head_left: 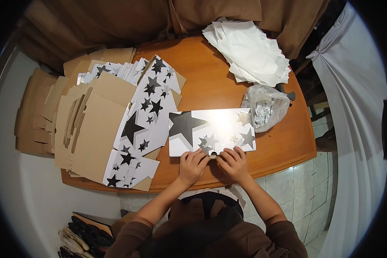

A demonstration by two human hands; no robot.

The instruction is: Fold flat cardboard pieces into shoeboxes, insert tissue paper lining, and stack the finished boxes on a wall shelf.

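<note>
A white cardboard box (221, 124) printed with black and grey stars lies closed on the wooden table in front of me. My left hand (191, 167) grips its near edge left of the middle, fingers bent over the lid's edge. On the other side of a small dark notch, my right hand (233, 165) holds the same edge in the same way. Both thumbs are near the front flap, which is mostly hidden by the hands. The box's contents cannot be seen.
Left of the box are flat star-printed cardboard blanks (148, 107) and plain brown ones (101, 120), stacked and overlapping. White paper sheets (249, 51) lie at the far right. A clear plastic bag (266, 107) with silvery packets touches the box's right side. Shoes (88, 232) lie at lower left.
</note>
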